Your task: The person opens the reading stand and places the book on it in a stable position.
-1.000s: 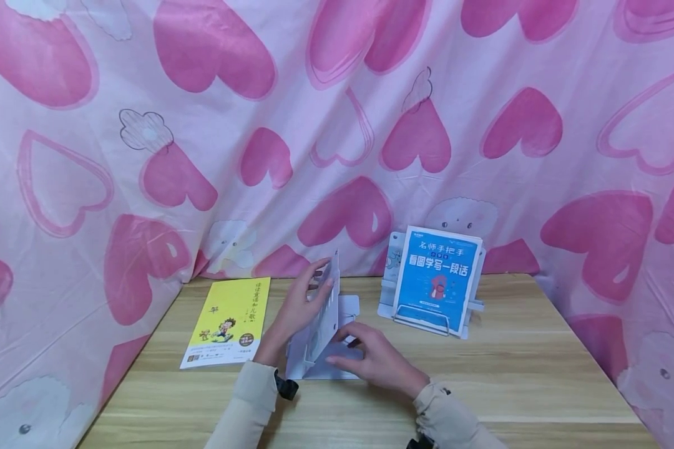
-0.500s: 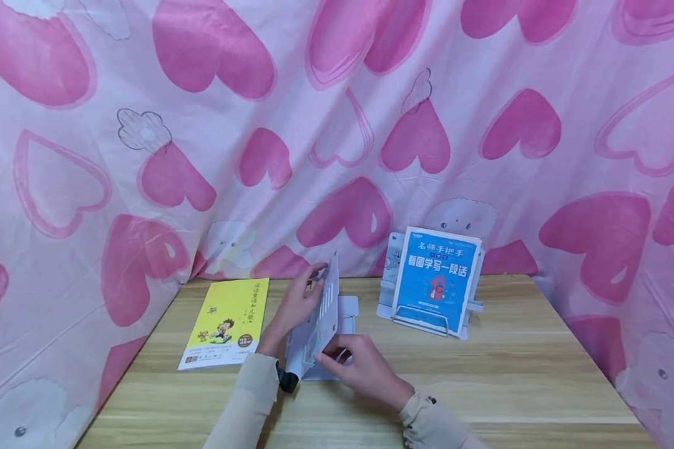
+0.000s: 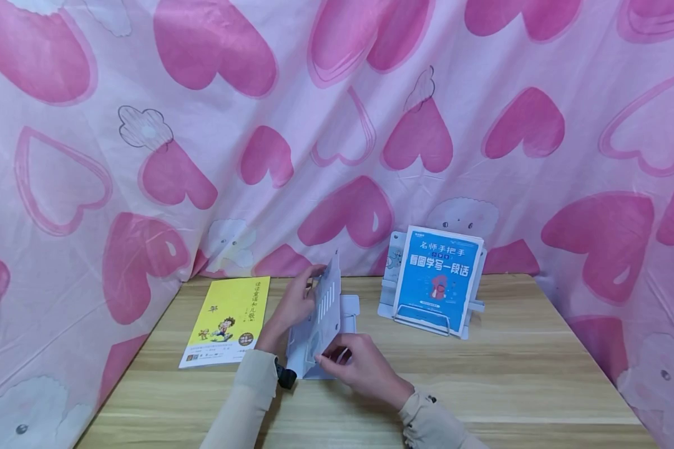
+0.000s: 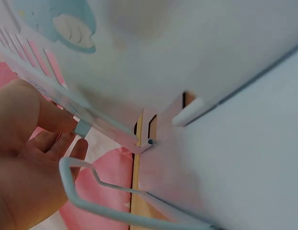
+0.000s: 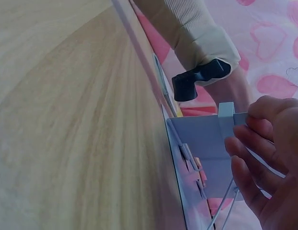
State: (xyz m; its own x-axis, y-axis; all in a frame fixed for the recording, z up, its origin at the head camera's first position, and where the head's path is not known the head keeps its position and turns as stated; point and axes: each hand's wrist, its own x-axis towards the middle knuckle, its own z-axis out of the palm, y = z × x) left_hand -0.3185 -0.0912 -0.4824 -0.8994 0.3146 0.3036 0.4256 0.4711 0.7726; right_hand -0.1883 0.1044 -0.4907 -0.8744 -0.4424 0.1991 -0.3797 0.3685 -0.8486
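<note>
A pale folding book stand (image 3: 327,305) is in the middle of the table, its back panel raised on edge over a flat base plate (image 3: 348,310). My left hand (image 3: 296,302) holds the panel's left side; the left wrist view has its fingers round a small tab (image 4: 82,128) at the edge. At the lower near corner my right hand (image 3: 367,371) pinches the panel's edge between thumb and fingers, beside a folded clip (image 5: 226,115). A bent wire holder (image 4: 69,191) sticks out from the stand in the left wrist view.
To the left, a yellow book (image 3: 219,318) lies flat on the wooden table (image 3: 511,386). A blue-covered book (image 3: 438,274) leans on a second book stand (image 3: 390,259) at the back right. Behind the table hangs a pink heart-print cloth (image 3: 337,143).
My right hand has shifted left from above the base plate to the panel's lower corner and now pinches it. The panel has turned so its slotted face shows more.
</note>
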